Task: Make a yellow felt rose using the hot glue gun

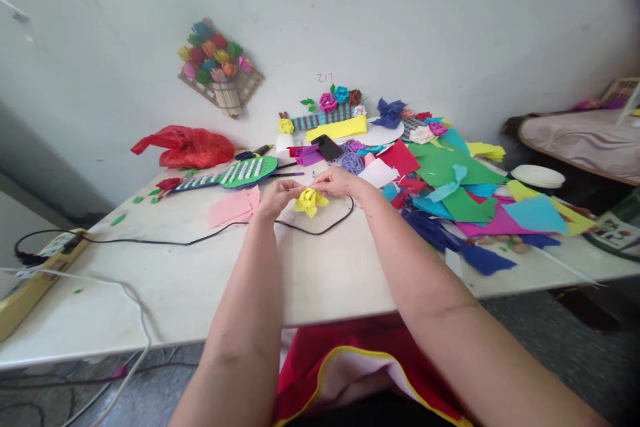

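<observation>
A yellow paper flower [311, 201] with crumpled petals is held between my two hands, a little above the white table [330, 273]. My left hand [281, 198] pinches its left side, fingers closed. From the upper right, my right hand [334, 181] has its fingertips pressed together at the flower's edge. A black cord [320, 233] curves over the table just below the flower. Pink paper sheets [233, 207] lie left of my left hand.
Coloured crepe paper [445, 173] is heaped on the right. Behind my hands lie a black phone [327, 147] and a green woven paddle shape [250, 172]. A red plastic bag [193, 147] sits at the back left. A power strip [40, 280] with cords occupies the left edge.
</observation>
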The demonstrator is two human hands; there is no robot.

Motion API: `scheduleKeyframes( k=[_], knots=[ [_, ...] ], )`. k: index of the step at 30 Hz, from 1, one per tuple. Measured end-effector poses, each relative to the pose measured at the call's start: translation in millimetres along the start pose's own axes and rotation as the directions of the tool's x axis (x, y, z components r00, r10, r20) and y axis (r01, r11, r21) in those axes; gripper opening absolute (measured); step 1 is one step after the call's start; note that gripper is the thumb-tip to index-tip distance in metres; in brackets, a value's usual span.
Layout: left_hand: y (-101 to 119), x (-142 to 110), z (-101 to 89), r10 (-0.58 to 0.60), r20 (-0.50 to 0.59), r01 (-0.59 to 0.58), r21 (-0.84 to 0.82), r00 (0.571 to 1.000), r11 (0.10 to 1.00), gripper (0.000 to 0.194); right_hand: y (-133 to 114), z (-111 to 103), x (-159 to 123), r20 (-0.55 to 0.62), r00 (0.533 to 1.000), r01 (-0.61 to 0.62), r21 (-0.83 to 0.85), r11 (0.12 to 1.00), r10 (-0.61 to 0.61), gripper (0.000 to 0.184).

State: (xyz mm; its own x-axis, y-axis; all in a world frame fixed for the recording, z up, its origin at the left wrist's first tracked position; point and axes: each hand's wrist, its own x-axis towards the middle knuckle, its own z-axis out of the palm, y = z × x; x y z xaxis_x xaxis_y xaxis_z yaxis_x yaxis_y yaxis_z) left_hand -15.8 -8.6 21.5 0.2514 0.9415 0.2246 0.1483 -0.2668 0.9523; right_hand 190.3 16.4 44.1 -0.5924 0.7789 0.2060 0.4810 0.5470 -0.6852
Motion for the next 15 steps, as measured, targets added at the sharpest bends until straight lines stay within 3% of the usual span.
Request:
scheduleKeyframes(
  k=[9,15],
  knots=[
    [3.3,-0.1,1.6,0.007,-0.006,-0.007,0.016,1.0,1.0,0.042,-2.4,2.7,1.4,-0.033,0.998,0.055,-0.007,0.998,-0.055,0.031],
    [-5.7,5.2,2.4,-0.058,-0.015,0.056,-0.117,0.998,0.992,0.049,-4.4,3.3,0.4,-0.104,0.991,0.079,-0.068,0.995,-0.086,0.028]
  ],
)
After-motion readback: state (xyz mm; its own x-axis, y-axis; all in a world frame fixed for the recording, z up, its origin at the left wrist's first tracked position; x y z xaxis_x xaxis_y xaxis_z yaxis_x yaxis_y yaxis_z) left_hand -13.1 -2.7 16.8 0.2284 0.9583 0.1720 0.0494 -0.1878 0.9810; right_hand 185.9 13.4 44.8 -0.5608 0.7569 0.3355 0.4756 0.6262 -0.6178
